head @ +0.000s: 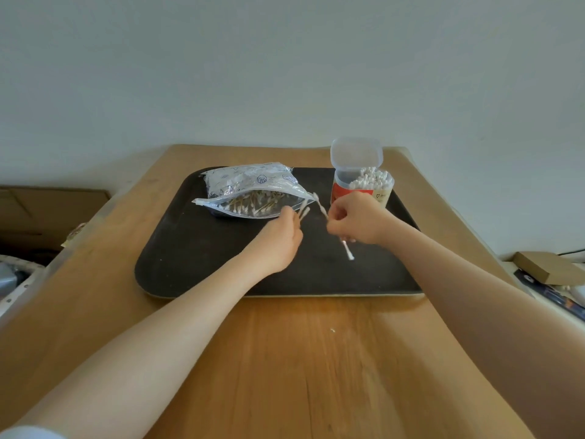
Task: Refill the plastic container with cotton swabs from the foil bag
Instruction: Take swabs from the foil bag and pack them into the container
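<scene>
Head view. I see a wooden counter [285,359] carrying a dark tray [196,264] that lies toward the counter's far edge, against a pale wall. On the tray's far left part lies the foil bag [250,182], on its side, its mouth gaping toward the near edge and showing cotton swabs [250,205] packed inside. At the tray's far right corner stands the plastic container [364,188], upright, with a red label; its clear hinged lid [355,153] is tipped back and open, and a dense bundle of white swab heads [373,179] fills its right side.

My left hand [280,240] reaches in from the near left, just beside the bag's mouth, its fingers curled and pinching a few loose swabs [304,211] whose tips stick out past the fingertips. My right hand [354,218] sits in front of the container, fingers curled into a fist around another small bunch [321,208]; one end points up toward the bag's corner. Below this hand a single swab [347,250] slants toward the tray's near edge; I cannot tell whether it is gripped or lying on the tray.

A cardboard box [47,210] stands off the counter's left edge; a flat brown box [547,267] lies off the right edge.
</scene>
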A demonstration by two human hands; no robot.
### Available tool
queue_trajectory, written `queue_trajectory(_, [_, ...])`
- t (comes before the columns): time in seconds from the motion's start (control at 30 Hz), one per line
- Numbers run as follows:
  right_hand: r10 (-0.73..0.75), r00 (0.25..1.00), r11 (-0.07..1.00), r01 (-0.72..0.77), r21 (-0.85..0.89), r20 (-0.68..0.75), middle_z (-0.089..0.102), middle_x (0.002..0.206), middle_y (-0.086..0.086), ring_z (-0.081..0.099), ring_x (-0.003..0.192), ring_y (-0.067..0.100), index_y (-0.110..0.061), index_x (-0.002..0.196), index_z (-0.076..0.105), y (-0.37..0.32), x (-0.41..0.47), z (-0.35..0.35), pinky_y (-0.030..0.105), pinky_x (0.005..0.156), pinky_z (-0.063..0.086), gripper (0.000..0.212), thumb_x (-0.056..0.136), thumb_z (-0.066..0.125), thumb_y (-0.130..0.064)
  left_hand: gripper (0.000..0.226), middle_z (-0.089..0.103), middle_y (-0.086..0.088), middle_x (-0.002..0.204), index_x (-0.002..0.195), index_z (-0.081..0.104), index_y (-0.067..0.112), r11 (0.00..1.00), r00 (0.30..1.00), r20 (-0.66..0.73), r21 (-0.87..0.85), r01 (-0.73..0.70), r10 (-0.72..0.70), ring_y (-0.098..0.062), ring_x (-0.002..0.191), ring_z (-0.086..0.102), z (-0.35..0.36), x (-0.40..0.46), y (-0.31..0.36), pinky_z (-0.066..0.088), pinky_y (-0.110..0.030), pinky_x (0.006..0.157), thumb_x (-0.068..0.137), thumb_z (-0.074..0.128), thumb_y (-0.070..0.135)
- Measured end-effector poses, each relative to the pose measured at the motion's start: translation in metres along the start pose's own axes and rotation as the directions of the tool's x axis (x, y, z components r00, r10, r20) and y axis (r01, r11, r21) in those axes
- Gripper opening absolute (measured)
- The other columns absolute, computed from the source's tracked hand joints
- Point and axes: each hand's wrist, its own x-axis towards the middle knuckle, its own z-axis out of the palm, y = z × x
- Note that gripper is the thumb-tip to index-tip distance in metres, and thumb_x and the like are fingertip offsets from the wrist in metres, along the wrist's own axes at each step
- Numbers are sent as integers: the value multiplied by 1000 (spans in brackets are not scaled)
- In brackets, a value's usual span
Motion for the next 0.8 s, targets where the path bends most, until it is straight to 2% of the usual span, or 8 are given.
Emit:
queue_trajectory(0.13, [8,1000,819,-17,574,18,60,62,4,56,55,9,-7,70,60,-16,-4,6,17,57,49,18,86,54,-3,22,50,3,82,103,51,15,975,973,-227,-220,-18,-33,-9,71,48,-3,9,5,37,-24,58,99,30,18])
queue_trajectory(0.23, [6,1000,600,-2,800,-2,59,69,10,57,57,9,-5,71,60,-22,-3,13,17,57,49,20,88,51,1,28,55,-1,81,93,52,17,935,978,-199,-355,-11,-64,-13,69,52,0,11,12,48,-31,63,100,27,27])
queue_trajectory(0.33, [47,994,555,57,830,-99,55,61,6,51,54,12,-6,70,60,-21,-2,21,21,58,47,20,88,52,0,30,57,-4,78,96,52,17,833,989,-98,-553,38,-110,-15,64,59,2,7,16,57,-30,64,102,25,30])
queue_trajectory(0.4, [83,982,639,77,765,-168,54,59,0,48,51,6,-9,72,60,-20,-3,25,18,56,41,17,87,55,-7,31,47,-3,68,96,52,14,802,993,-63,-595,47,-105,-13,50,48,4,5,17,45,-21,45,102,26,28])
queue_trajectory(0.47, [112,971,683,79,726,-211,57,63,-3,50,51,-3,-10,78,62,-19,-3,26,14,57,39,10,87,58,-10,29,36,0,62,91,51,13,749,996,-36,-662,36,-80,-9,46,32,5,4,16,28,-18,38,101,27,26])
queue_trajectory(0.57, [136,976,654,41,756,-170,58,69,-1,52,54,-3,-14,76,60,-16,-3,22,16,59,38,10,85,60,-11,31,31,3,59,96,53,9,696,1000,-7,-718,-10,7,-6,45,24,5,3,13,21,-18,40,102,29,28])
queue_trajectory(0.7, [91,996,624,-51,780,-8,63,72,1,56,75,14,-16,73,60,-7,-5,14,25,65,42,12,84,63,-10,30,31,4,59,90,52,12,723,997,58,-691,10,42,-7,45,23,4,3,11,19,-20,42,102,29,27])
queue_trajectory(0.8, [92,996,431,-49,901,10,66,90,10,64,83,20,-8,96,58,-4,-2,3,31,79,53,8,90,58,-13,27,31,3,60,84,46,13,766,993,113,-641,46,35,-7,45,23,3,6,9,18,-20,42,102,29,24])
